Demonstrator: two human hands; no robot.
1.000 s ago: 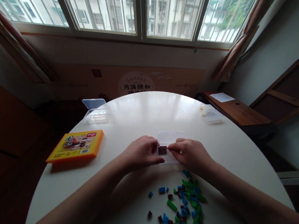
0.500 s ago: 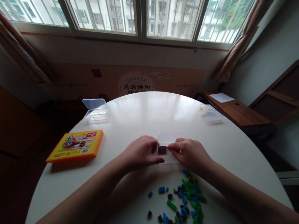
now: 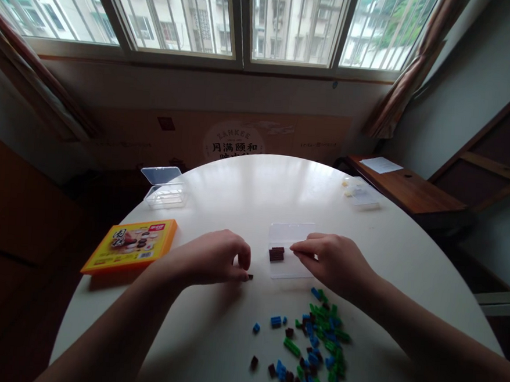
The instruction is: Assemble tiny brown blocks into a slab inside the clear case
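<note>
Your left hand (image 3: 213,261) pulled back from the clear box (image 3: 289,257), pinching a brown brick (image 3: 250,277) (right hand (image 3: 331,263) stayed loosely curled, holding nothing).

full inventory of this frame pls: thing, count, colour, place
table: 1, white, round, centre
clear box: 1, open, between the hands
brown bricks: small stack, inside that box
loose bricks: many, blue, green, brown, near table edge
orange box: 1, table left
clear case: 1, lid up, far left
flat clear case: 1, far right
side desk: 1, brown, right, paper on it
left hand: pinching a small brown brick
right hand: fingertips at the clear box
</note>
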